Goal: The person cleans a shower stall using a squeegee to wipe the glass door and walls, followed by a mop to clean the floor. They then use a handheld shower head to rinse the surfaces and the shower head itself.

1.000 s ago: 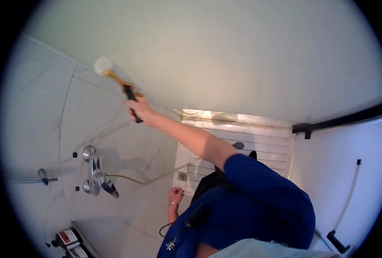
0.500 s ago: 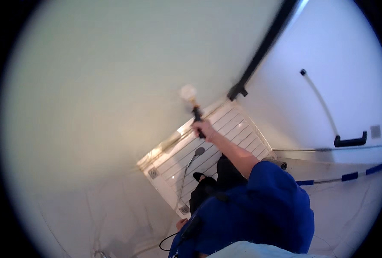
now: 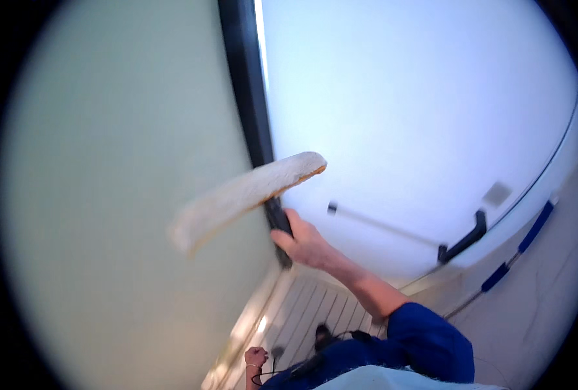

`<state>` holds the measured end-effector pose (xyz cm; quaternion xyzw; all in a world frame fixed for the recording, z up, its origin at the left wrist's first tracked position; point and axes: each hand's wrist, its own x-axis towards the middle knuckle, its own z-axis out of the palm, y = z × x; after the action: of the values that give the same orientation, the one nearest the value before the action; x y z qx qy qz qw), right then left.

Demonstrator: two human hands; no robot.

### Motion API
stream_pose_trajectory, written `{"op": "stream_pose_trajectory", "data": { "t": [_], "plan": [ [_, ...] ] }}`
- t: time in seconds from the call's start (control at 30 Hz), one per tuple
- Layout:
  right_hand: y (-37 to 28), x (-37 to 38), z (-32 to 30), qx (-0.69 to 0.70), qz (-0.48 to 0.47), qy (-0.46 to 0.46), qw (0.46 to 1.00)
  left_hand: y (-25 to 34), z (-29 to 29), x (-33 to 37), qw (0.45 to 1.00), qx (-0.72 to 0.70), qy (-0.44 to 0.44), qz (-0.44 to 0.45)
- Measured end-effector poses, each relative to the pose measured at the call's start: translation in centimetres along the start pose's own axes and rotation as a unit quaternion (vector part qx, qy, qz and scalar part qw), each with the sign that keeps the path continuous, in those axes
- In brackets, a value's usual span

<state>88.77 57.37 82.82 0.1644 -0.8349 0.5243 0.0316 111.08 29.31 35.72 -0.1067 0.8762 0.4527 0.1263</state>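
Observation:
My right hand [image 3: 305,240] is closed round the black handle of a window washer with a long white fleece sleeve [image 3: 256,192]. The washer is held up before the corner of two frosted panels; its sleeve slants across the dark upright post [image 3: 247,97], one end over the greenish left panel [image 3: 126,162]. Whether the fleece touches the surface I cannot tell. Low down near my body, my left hand [image 3: 256,356] has its fingers curled in; what they hold, if anything, is hidden. Beside it shows a small dark round shower head [image 3: 277,351].
The bright right panel [image 3: 393,97] carries a black handle [image 3: 464,242] and a pale rod [image 3: 390,224]. A pole with blue sleeves [image 3: 495,277] runs along the right side. Below lies a slatted pale floor [image 3: 302,305] with a dark shoe [image 3: 323,335] on it.
My right hand has raised the washer and turned it so that the sleeve shows full length. The view has swung right, bringing the post and bright panel toward the middle.

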Motion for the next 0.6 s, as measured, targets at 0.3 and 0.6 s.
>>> {"op": "stream_pose_trajectory", "data": {
  "t": [0.3,0.6],
  "plan": [
    [-14.4,9.1,-25.1,-0.571,-0.262,0.239,0.741,27.7,3.4,11.9,0.976,-0.08,-0.145,0.14],
    [-37.2,18.3,-35.5,-0.642,-0.264,0.478,0.537,34.0,2.4,26.2,0.964,0.003,-0.172,0.202]
  ]
}}
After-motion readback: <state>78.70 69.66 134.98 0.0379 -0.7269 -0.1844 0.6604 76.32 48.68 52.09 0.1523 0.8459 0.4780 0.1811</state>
